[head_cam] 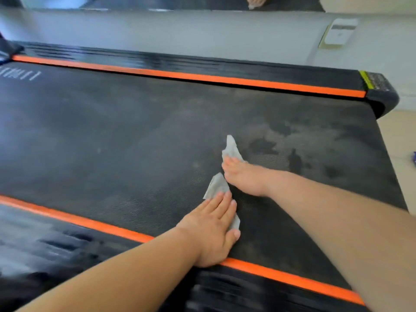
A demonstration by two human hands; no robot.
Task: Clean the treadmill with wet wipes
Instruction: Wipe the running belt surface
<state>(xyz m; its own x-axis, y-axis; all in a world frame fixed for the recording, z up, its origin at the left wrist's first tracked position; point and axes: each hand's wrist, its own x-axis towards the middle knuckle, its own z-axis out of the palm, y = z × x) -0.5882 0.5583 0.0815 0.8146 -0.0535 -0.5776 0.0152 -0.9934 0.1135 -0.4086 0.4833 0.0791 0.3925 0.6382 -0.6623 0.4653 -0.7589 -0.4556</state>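
Note:
The treadmill's black belt [112,136] fills the view, with orange strips along both side rails. My left hand [213,226] lies flat on the belt near the near orange strip, pressing a grey wet wipe [217,185] that sticks out past the fingertips. Further out, my right hand [245,176] presses a second grey wet wipe [231,148] onto the belt. Both wipes look dirty. To the right of the hands the belt shows dusty patches mixed with dark wet marks [295,161].
The near side rail [67,246] is ribbed black plastic, blurred. The far side rail [180,61] ends in a rounded end cap [382,97] with a yellow-green stripe. A grey wall with a white socket [337,34] runs behind. Beige floor [398,136] lies at right.

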